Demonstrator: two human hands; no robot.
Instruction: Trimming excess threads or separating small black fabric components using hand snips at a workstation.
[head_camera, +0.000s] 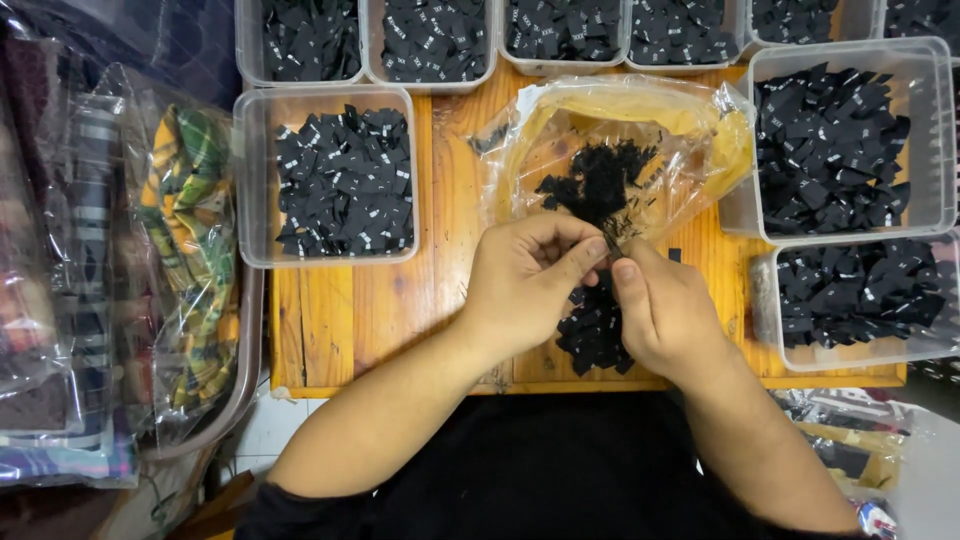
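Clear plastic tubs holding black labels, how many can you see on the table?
9, some cut off: six along the top edge, one at left, two at right, upper and lower. More may lie beyond view.

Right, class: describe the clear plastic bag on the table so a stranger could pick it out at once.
Start at the wooden table, ringed with clear tubs of flat black labels. In the middle, just above the person's left hand and right hand, lies the crumpled clear plastic bag. Unlike the rigid tubs, it is soft, yellow-tinted, and holds a tangled black clump.
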